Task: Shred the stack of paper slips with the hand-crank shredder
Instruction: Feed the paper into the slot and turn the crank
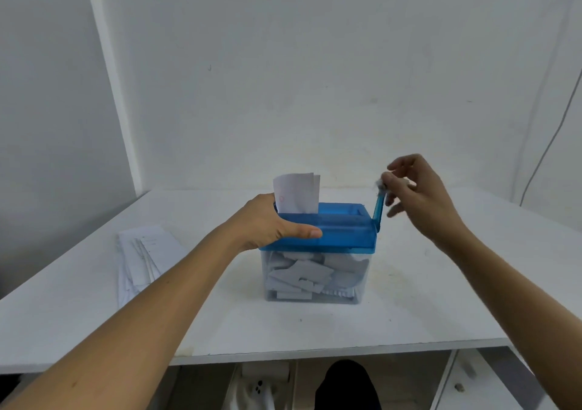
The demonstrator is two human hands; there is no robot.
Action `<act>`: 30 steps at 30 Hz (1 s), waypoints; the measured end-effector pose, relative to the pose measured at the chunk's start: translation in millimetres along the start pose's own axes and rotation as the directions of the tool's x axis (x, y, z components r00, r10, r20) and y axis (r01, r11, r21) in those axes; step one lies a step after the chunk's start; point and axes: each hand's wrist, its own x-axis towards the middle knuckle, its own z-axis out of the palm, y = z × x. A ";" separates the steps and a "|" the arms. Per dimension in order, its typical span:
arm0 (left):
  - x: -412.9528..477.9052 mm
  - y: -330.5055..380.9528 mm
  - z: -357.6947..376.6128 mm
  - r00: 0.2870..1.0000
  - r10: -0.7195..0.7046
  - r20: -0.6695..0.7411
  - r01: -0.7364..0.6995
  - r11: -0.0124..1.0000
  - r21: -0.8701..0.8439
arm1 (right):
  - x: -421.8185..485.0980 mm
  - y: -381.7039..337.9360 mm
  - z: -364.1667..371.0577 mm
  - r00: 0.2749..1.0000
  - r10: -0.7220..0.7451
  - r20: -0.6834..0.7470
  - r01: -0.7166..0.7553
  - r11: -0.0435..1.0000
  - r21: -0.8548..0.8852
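A hand-crank shredder with a blue lid (343, 230) and a clear bin (315, 279) holding cut paper pieces stands mid-table. White paper slips (297, 194) stick upright out of the lid's slot. My left hand (271, 224) grips the lid's left end, thumb along its front edge. My right hand (415, 192) pinches the knob of the blue crank handle (379, 206), which points up at the lid's right end. A stack of paper slips (143, 257) lies flat on the table to the left.
The white table (409, 299) sits in a corner of white walls, with its front edge near me. A cable (548, 148) hangs down the right wall. Below the table edge are white cabinet parts and a dark shape.
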 end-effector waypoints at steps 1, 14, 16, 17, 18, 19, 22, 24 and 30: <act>-0.5 -0.3 0.5 1.000 0.002 -0.008 -0.002 1.000 -0.002 | 5.2 2.5 6.6 0.999 0.024 -0.047 -0.023 0.999 0.027; -0.5 -6.0 3.8 0.999 0.000 -0.042 -0.001 1.000 -0.025 | -11.1 57.2 51.6 0.956 0.270 -0.112 -0.277 0.960 -0.048; -1.0 -5.1 4.2 0.999 -0.003 -0.049 0.002 1.000 -0.026 | -22.5 64.8 50.6 0.945 0.323 -0.051 -0.326 0.941 -0.085; -1.5 -4.5 4.5 0.999 -0.001 -0.053 0.000 1.000 -0.029 | -28.8 67.2 49.5 0.942 0.336 -0.022 -0.337 0.937 -0.097; -2.6 -4.0 5.1 0.998 0.003 -0.057 -0.004 1.000 -0.030 | -35.7 68.9 47.6 0.939 0.345 0.008 -0.342 0.933 -0.108; -3.2 -3.4 6.0 0.998 0.006 -0.061 -0.008 0.999 -0.032 | -43.0 69.2 45.2 0.936 0.349 0.043 -0.342 0.932 -0.120; -5.8 -1.8 6.9 0.998 0.012 -0.064 -0.014 0.999 -0.045 | -64.6 67.2 34.8 0.927 0.342 0.153 -0.316 0.934 -0.169; -6.1 -0.9 6.1 0.998 0.014 -0.063 -0.017 0.998 -0.054 | -74.6 62.0 26.0 0.921 0.337 0.197 -0.300 0.934 -0.194; -4.9 -1.5 6.1 0.998 0.009 -0.063 -0.011 0.999 -0.032 | -88.0 36.4 -2.3 0.896 0.249 0.368 -0.219 0.968 -0.124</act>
